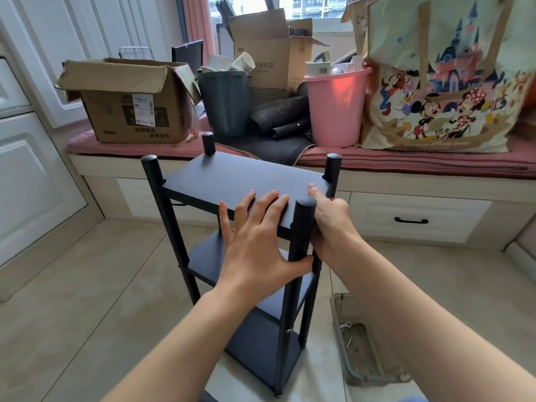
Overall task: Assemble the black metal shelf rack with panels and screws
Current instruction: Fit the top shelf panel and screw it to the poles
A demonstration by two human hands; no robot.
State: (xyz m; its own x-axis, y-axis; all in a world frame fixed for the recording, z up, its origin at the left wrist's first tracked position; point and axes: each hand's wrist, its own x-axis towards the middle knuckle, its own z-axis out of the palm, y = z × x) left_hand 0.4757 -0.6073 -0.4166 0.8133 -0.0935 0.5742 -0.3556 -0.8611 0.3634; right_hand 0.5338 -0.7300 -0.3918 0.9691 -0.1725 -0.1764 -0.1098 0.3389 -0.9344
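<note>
the shelf rack (249, 227) stands on the floor at centre. left hand (255, 242) presses flat on the top panel (243, 181); right hand (330, 224) grips the post (301, 227) at 3 o'clock. keep the panel level while seating it.

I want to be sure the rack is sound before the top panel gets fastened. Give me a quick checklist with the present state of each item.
1. Rack upright on the floor: ok.
2. Top panel seated between all four posts: ok, it looks level.
3. Left hand steadying the panel: ok, fingers flat on it, thumb at the near right post.
4. Right hand bracing that post: ok, it presses from the right side.
5. Screw in the top joint: cannot tell, the hands cover it.
6. Spare hardware within reach: ok, small parts lie in the clear tray on the floor to the right.
</note>
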